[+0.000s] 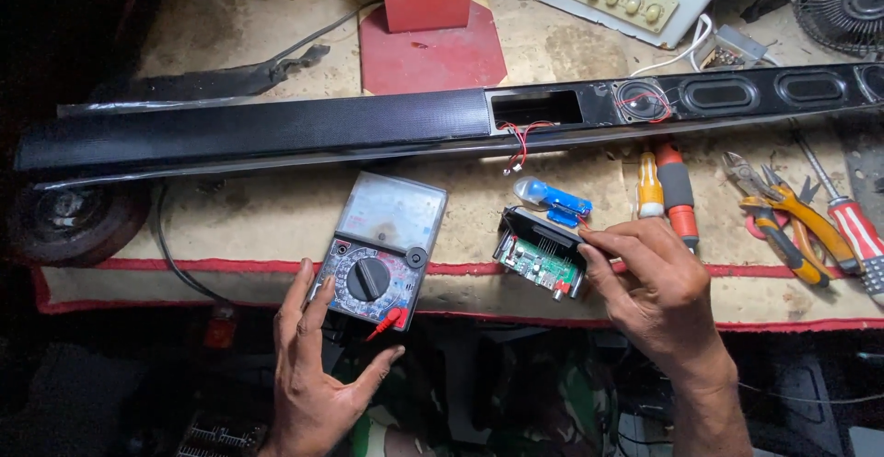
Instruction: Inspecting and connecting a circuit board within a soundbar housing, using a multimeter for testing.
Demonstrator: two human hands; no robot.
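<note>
I've got a grey meter (380,253) with a black dial and a red plug at its five o'clock corner. At three o'clock from it, a green board (537,262) under a black cover. Blue-and-clear gadget (551,198) at twelve o'clock of that. Long black soundbar (276,126) across the top, red wires (518,144) dangling. Orange and yellow screwdrivers (665,190) at two o'clock, yellow-handled pliers (778,222) beyond. Beige mat (258,222), red-edged.
</note>
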